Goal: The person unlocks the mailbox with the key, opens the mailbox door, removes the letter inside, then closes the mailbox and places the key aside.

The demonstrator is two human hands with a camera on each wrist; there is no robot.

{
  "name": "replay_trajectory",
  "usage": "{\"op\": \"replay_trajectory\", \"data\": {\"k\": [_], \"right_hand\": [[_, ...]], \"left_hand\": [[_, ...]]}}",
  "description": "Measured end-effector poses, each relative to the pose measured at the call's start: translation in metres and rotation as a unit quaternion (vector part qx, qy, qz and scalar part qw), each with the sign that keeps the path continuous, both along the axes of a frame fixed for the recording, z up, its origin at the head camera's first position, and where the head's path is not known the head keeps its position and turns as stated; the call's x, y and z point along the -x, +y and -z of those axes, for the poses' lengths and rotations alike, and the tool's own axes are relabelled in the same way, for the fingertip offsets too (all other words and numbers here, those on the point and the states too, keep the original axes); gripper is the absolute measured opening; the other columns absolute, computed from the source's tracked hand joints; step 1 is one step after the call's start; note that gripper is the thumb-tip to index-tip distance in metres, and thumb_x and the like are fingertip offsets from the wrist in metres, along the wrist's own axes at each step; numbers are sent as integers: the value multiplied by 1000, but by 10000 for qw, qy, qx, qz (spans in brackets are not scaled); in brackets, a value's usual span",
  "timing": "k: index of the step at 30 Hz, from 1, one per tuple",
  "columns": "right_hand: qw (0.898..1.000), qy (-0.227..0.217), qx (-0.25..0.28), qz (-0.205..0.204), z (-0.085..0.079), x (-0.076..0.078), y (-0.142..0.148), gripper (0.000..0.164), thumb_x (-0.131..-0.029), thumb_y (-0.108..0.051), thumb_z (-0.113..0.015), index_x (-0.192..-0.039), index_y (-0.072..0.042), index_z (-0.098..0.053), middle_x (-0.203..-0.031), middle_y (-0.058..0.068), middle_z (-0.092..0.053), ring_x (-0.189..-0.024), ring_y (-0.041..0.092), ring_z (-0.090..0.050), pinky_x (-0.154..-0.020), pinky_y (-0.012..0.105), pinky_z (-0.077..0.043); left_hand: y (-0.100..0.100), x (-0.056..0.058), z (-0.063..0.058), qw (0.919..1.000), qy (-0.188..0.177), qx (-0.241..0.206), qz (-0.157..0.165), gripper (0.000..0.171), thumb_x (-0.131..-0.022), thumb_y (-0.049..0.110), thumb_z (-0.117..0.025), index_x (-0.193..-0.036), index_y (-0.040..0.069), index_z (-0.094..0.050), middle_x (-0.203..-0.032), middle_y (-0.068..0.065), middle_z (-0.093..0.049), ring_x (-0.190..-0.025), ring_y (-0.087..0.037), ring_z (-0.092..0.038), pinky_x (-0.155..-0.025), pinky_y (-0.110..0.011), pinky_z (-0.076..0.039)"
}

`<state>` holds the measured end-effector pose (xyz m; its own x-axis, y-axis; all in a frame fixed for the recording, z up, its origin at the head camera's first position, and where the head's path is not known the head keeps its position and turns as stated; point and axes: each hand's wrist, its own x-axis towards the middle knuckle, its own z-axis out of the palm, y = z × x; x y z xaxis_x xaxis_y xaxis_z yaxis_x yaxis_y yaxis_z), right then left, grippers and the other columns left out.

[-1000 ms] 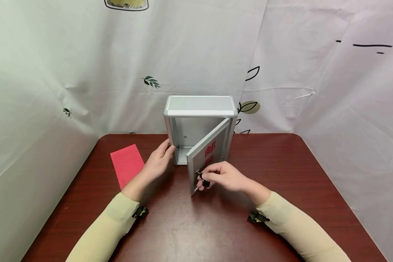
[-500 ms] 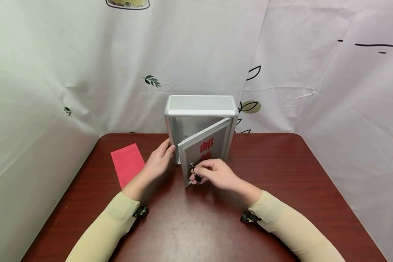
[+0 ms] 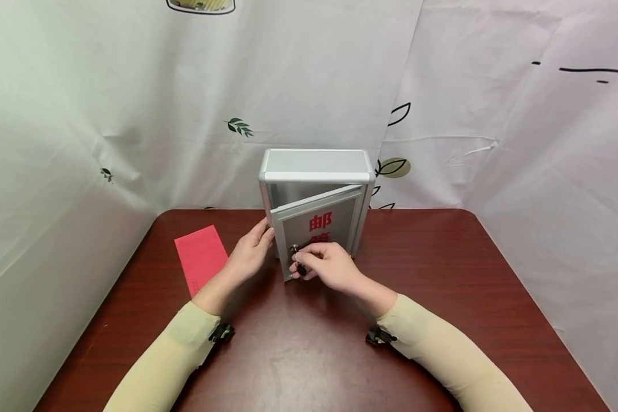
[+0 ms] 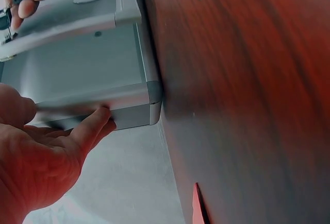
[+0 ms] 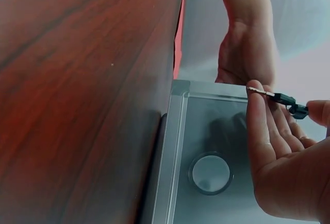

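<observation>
A silver-grey metal mailbox (image 3: 316,160) stands upright at the table's back middle. Its door (image 3: 342,220), marked with red characters, is hinged on the right and hangs ajar. My left hand (image 3: 249,252) grips the mailbox's left side, thumb near the front edge and fingers along the side wall. At the door's left edge, my right hand (image 3: 329,266) pinches a black-headed key at the lock (image 3: 294,248). A second black-headed key (image 5: 282,99) dangles against the fingers, its metal blade showing in the right wrist view. How deep the pinched key sits is hidden.
A red envelope (image 3: 201,257) lies flat on the dark red wooden table (image 3: 443,274), left of the mailbox and partly under my left forearm. White printed curtains (image 3: 314,86) hang behind the table and along both sides. A round pale disc (image 5: 210,173) sits low on the door.
My right hand has swung the door left and inward, from wide open to a narrow gap, keeping the key pinched. My left hand has stayed on the mailbox's side.
</observation>
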<state>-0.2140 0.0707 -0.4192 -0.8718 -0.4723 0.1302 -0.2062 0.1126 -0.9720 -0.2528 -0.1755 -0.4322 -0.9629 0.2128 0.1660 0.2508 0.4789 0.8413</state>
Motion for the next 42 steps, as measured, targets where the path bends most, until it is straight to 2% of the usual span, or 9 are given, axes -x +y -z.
{"op": "replay_trajectory", "data": {"k": [6,17,29,42], "right_hand": [[9997,-51,105,219,0,8,-7,29,-110,-21,-70,-117,5,-80,-98,14,-83,-89,31,-83,-80,41,-69],[9979,-135,138,613,-1,18,-17,28,-108,-22,-71,-117,4,-81,-100,12,-83,-87,21,-83,-79,41,-69],[9973,-267,101,680,-5,27,-20,31,-110,-24,-71,-119,4,-80,-101,12,-83,-88,21,-83,-79,38,-68],[9969,-317,159,708,-4,35,-24,30,-110,-24,-71,-118,4,-80,-100,12,-83,-86,19,-82,-78,37,-68]], "left_hand": [[2,-1,-3,9999,-102,39,-31,58,-122,34,-46,-176,16,-35,-169,-15,-51,-134,-37,-70,-118,-56,-50],[2,-2,-2,9998,-197,-95,-32,60,-122,34,-45,-175,6,-34,-171,-19,-47,-136,-38,-68,-120,-55,-48],[2,-2,0,9987,-252,-406,163,61,-122,33,-47,-176,8,-33,-171,-17,-47,-139,-36,-66,-115,-52,-52],[3,-2,0,9995,-146,-271,116,59,-122,35,-47,-175,11,-36,-167,-18,-53,-133,-36,-70,-115,-52,-53]]}}
